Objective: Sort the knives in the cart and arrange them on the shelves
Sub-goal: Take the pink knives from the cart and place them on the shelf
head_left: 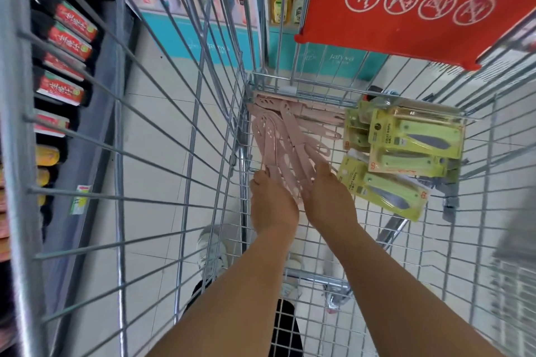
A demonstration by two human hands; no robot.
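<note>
Both hands reach down into the cart (185, 113). The left hand (271, 206) and right hand (329, 197) have fingers curled around the near ends of the pink knives (278, 136), apparently gathering one kind into a bundle. The green packaged knives (414, 142) lie to the right, apart, on the cart floor.

wire cart (203, 113) seen from above, sheathed knives (278, 136) heaped in its far left corner, packaged knives (406, 151) to their right on cart floor, both hands on the heap's near end, left hand (272, 206), right hand (330, 200), child-seat flap (412, 3) above at far right, shelves (63, 66) outside the cart at left
</note>
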